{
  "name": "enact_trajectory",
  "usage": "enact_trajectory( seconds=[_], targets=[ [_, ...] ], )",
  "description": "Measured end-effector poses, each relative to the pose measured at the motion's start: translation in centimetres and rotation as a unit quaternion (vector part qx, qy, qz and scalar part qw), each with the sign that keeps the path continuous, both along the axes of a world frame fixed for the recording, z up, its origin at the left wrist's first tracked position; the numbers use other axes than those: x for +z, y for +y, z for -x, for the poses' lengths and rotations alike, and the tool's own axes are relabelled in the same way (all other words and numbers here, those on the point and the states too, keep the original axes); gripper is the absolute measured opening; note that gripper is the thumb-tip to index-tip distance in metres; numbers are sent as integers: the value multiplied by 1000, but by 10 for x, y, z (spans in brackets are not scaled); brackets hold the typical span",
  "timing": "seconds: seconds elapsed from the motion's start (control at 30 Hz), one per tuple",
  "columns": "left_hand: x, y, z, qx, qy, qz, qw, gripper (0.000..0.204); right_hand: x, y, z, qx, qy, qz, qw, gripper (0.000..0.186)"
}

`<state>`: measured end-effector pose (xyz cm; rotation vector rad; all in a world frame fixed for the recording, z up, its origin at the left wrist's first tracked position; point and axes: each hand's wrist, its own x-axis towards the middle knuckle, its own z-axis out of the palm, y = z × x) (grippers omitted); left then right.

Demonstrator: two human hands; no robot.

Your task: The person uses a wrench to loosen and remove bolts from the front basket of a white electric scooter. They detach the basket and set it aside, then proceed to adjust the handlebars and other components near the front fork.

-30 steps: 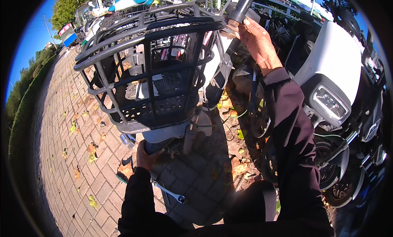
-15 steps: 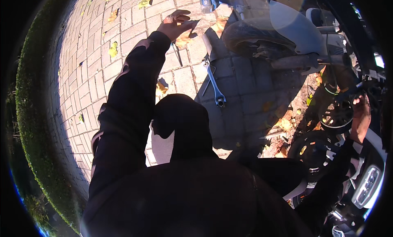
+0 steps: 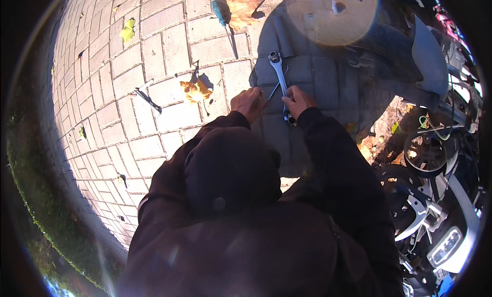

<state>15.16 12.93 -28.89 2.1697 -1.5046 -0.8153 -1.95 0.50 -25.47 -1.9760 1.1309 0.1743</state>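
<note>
Clock positions are read from the right hand, twelve being the top of the view. The wrench is at that hand, over the shaded paving, one head at eleven o'clock and the other between six and seven. The right thumb and fingers appear to pinch its handle near the lower head. The left hand is at nine o'clock, fingers bent, at the near end of a thin rod; whether they grip it cannot be told. A screwdriver lies between ten and eleven, beside a dry leaf. A grey fender stands between two and three. The step in hand is judged to be taking up tools; the next move would call for a firm hold on the wrench, clear of the rod.
</note>
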Motion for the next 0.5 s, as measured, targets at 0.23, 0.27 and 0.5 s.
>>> enact_trajectory(
  seconds=[0.23,0.27,0.5],
  targets=[
    [-39,-15,24,-127,-136,-9,983,14,-14,45,8,1,161,120,980,51],
    [-44,-11,23,-126,-138,0,982,15,-17,47,12,-17,133,143,981,50],
    [-41,0,-27,-106,-137,-27,984,34,-16,26,15,45,20,284,958,37]
  ],
)
